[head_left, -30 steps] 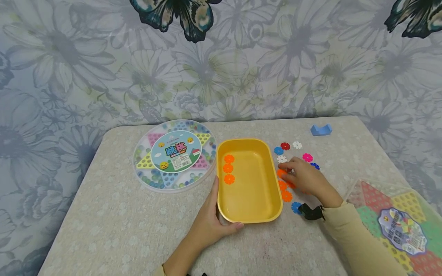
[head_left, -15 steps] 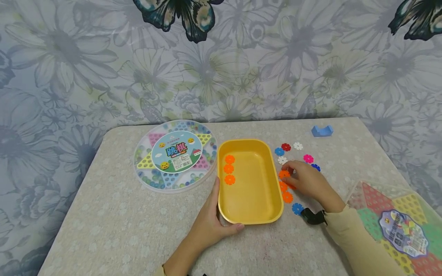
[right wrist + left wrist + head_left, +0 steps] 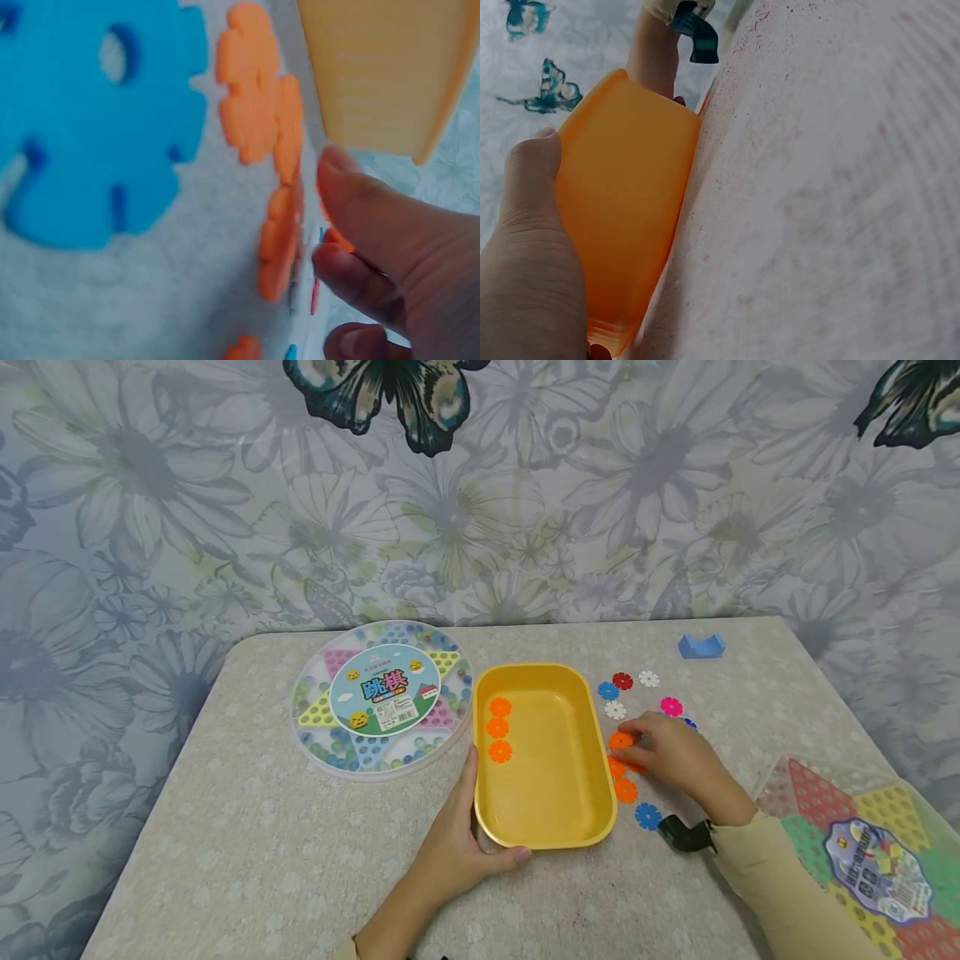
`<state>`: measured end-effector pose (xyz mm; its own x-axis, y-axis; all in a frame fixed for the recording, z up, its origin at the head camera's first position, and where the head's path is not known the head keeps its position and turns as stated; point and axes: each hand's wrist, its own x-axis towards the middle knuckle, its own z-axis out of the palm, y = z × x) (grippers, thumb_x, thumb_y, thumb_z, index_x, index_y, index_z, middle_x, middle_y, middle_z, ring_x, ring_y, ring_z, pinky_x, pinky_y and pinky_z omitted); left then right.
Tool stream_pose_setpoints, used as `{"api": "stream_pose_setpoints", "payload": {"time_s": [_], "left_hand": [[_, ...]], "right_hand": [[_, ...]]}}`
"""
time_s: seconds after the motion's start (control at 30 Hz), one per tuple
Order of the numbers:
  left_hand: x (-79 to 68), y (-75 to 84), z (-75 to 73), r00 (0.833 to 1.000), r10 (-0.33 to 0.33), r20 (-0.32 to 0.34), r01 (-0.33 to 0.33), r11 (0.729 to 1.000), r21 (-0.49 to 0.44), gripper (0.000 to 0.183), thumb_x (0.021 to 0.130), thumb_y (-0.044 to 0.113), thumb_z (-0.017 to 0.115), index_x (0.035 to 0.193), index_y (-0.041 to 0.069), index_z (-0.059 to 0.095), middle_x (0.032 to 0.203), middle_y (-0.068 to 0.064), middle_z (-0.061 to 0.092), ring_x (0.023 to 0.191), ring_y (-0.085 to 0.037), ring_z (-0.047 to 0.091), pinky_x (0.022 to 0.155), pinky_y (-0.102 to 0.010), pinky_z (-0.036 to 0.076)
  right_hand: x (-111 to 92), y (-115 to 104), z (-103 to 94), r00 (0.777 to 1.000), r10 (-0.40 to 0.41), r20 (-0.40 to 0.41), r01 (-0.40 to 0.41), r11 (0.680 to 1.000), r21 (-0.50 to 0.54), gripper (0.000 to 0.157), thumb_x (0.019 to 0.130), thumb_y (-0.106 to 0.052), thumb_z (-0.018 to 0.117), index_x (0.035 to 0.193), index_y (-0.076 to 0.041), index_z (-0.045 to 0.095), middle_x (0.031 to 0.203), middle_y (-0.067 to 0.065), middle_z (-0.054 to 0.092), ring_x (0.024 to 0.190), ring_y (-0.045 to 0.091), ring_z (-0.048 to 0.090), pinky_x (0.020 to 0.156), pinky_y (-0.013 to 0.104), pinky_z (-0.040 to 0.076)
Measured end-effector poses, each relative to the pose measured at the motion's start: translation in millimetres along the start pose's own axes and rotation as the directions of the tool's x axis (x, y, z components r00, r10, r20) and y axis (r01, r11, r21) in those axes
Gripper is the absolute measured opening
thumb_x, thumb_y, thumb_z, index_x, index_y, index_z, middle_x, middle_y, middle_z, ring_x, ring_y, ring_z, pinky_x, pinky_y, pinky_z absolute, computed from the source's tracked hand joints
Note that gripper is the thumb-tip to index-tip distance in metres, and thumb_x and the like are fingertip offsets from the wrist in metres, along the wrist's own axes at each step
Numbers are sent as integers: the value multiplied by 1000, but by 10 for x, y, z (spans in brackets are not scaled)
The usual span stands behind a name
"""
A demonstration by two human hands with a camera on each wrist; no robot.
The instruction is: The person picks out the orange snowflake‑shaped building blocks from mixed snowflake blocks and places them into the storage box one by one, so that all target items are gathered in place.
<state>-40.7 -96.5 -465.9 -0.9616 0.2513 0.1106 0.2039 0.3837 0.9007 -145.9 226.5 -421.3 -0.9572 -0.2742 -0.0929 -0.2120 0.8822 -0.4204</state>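
Observation:
A yellow plastic tray (image 3: pixel 555 752) stands on the table, with orange snowflake discs (image 3: pixel 498 727) in a column on its left side. My left hand (image 3: pixel 457 839) holds the tray at its near left corner, thumb on the near rim and fingers along the left wall. To the tray's right, my right hand (image 3: pixel 675 756) pinches an orange notched disc (image 3: pixel 621 740) between thumb and index finger; the right wrist view (image 3: pixel 337 238) shows only a sliver of it. More orange discs (image 3: pixel 626 790) lie under and beside this hand. A blue disc (image 3: pixel 648 816) lies nearer the wrist.
Red (image 3: pixel 622 681), white (image 3: pixel 615 710) and pink discs (image 3: pixel 671 706) lie beyond my right hand. A blue curved piece (image 3: pixel 702 647) sits at the back. Left of the tray is a round marble game box (image 3: pixel 382 760); a patterned clear package (image 3: pixel 877 868) lies at the right.
My right hand has drawn slightly back and to the right among the orange discs, its thumb and index finger closing on one. My left hand and the tray have stayed put.

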Motion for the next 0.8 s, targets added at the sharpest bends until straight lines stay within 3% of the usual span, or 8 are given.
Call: {"api": "stream_pose_setpoints", "payload": {"time_s": [0.17, 0.3, 0.43, 0.8], "left_hand": [[3, 24, -1, 1000, 0, 0, 0, 1000, 1, 133, 68, 57, 86, 160, 28, -5, 168, 1, 13, 152, -20, 25, 120, -43, 29], [3, 50, -8, 1000, 2, 4, -2, 1000, -4, 133, 68, 55, 86, 160, 29, -6, 168, 1, 13, 152, -19, 26, 120, -40, 29], [-2, 57, -11, 1000, 2, 5, -2, 1000, -1, 133, 68, 54, 86, 160, 29, -6, 168, 2, 13, 151, -18, 26, 120, -41, 29], [1, 69, -19, 1000, -5, 5, 5, 1000, 2, 131, 69, 58, 84, 160, 30, -6, 168, 2, 12, 151, -17, 26, 118, -48, 31]], "right_hand": [[-42, -72, -105, 995, 8, -96, -4, 999, 37, 47, 84, -38, 79, 119, -9, 70, 103, 4, 67, 81, 21, 56, 74, 36, 54], [-90, -225, -165, 975, -60, -215, 76, 995, 65, 42, 81, -33, 82, 115, -10, 72, 97, 1, 65, 71, 17, 48, 61, 24, 46], [-155, -433, -162, 952, -117, -282, 152, 983, 106, 37, 80, -30, 83, 110, -13, 73, 93, -3, 63, 69, 14, 45, 55, 22, 41], [-215, -977, 49, 951, -241, -194, 262, 961, 89, 35, 79, -39, 82, 106, -18, 75, 87, -8, 62, 72, 11, 50, 62, 21, 44]]}}
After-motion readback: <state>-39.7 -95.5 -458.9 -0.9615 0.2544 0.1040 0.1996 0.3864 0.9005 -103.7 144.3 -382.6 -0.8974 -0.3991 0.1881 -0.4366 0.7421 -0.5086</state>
